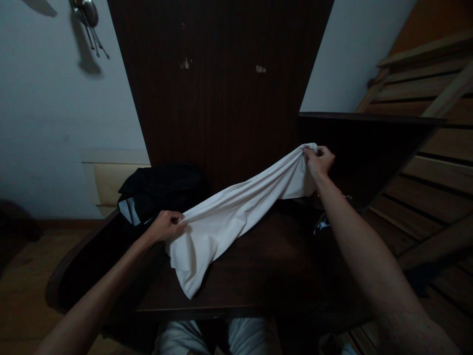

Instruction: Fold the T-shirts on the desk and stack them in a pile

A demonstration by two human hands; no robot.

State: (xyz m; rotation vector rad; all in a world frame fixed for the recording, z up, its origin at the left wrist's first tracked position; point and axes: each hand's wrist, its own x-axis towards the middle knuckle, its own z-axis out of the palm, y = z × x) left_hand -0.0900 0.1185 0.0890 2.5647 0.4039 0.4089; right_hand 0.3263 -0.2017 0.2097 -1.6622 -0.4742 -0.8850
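Observation:
A white cloth garment (236,207) is stretched at a slant above the dark wooden desk (266,276), its right end higher than its left. At its left end, my left hand (168,226) pinches the upper edge between thumb and fingers. My right hand (320,159) grips the bunched far corner. Folds run along the cloth between both hands, and a loose part hangs down below my left hand to a point near the desk top. What kind of garment it is, I cannot tell.
Behind my left hand lies a heap of black fabric (162,187) with a pale grey patch. A dark panel (229,88) rises at the back. Wooden slats (436,177) stand at the right, and small items (322,224) lie under my right forearm.

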